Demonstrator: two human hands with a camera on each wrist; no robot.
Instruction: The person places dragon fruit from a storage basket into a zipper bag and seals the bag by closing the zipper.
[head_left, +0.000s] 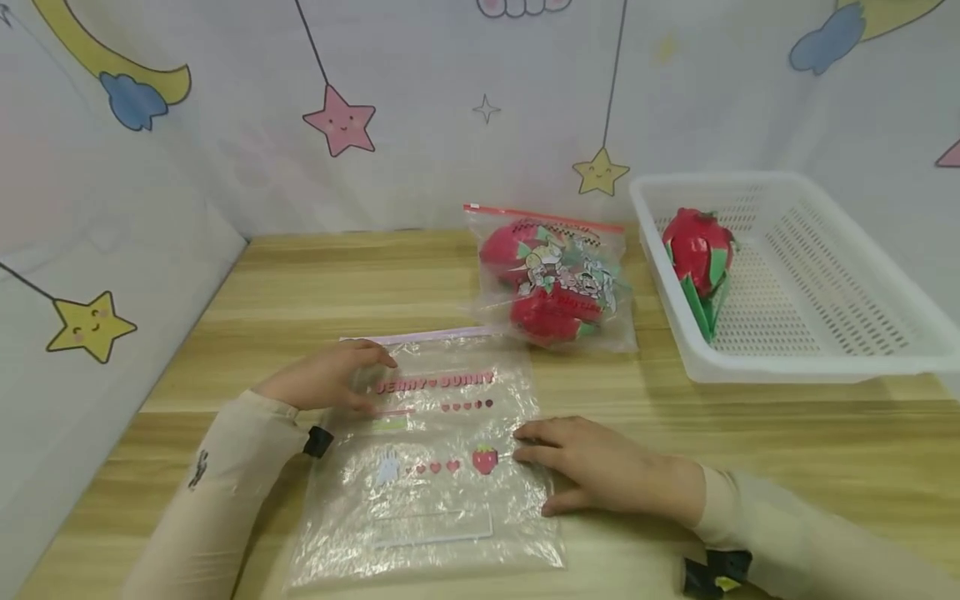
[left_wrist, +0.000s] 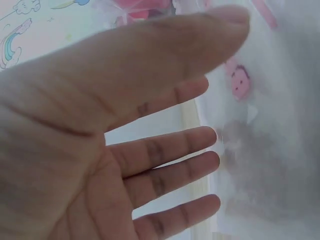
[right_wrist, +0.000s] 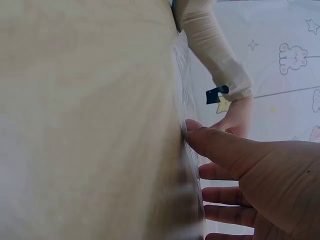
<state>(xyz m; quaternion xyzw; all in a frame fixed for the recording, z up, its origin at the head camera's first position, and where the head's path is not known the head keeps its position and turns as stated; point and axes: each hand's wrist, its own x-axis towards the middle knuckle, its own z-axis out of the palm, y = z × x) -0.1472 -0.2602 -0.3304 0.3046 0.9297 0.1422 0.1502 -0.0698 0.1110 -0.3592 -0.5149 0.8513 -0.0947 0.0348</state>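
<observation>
1. Head view: A clear bag [head_left: 435,508] with pink lettering lies flat on a wood-grain counter [head_left: 337,275], between a person's two hands. The left hand [head_left: 330,377] rests at the bag's upper left, near the pale zip strip [head_left: 420,337]; the right hand [head_left: 600,467] lies at its right edge. Both have fingers apart, clamped on nothing.
2. Beyond, a filled bag [head_left: 551,279] of red fruit sits near the clear bag's upper right corner; a white basket [head_left: 885,250] holds one red fruit [head_left: 699,250] with green leaves.
3. Left wrist view: Four fingers and thumb stand apart and fairly straight beside the cloudy film. Contact is hard to tell.
4. Right wrist view: The thumb tip meets the film's edge, fingers loosely spread, none curled round it. The step in hand appears to be flattening and steadying the bag; the next move would likely call for fingertips at the zip strip.
</observation>
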